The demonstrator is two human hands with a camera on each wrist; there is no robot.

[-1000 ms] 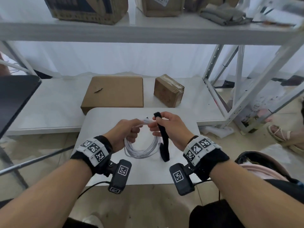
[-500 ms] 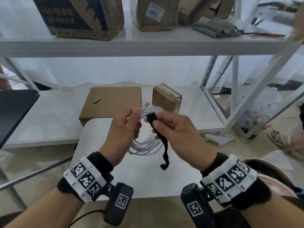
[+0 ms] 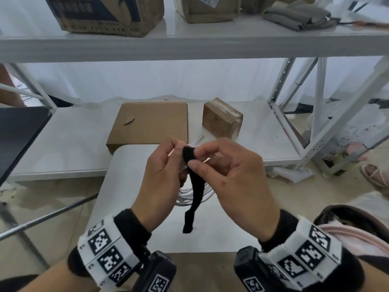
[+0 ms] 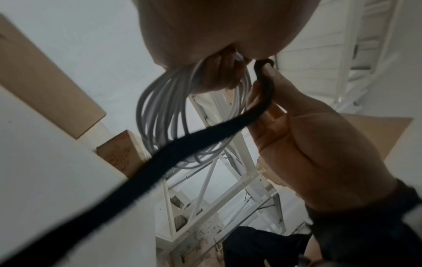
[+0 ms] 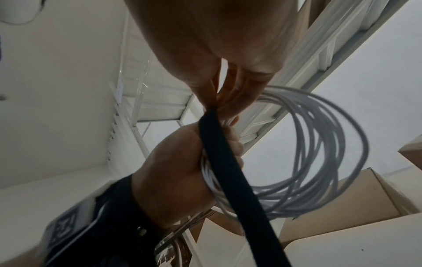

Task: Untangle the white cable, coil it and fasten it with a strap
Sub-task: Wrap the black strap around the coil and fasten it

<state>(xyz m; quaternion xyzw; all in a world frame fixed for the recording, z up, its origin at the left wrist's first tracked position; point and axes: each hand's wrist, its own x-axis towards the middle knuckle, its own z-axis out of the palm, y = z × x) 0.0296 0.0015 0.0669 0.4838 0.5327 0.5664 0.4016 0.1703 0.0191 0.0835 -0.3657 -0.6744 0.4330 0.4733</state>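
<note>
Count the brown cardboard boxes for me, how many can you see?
4. A flat box and a small taped box on the lower shelf, a big printed box and a labelled box on the upper shelf. More may be cut off above.

a storeroom: white metal shelving (image 3: 189,45) with cardboard boxes (image 3: 105,15), taped parcel (image 3: 222,121) on lower shelf
</note>
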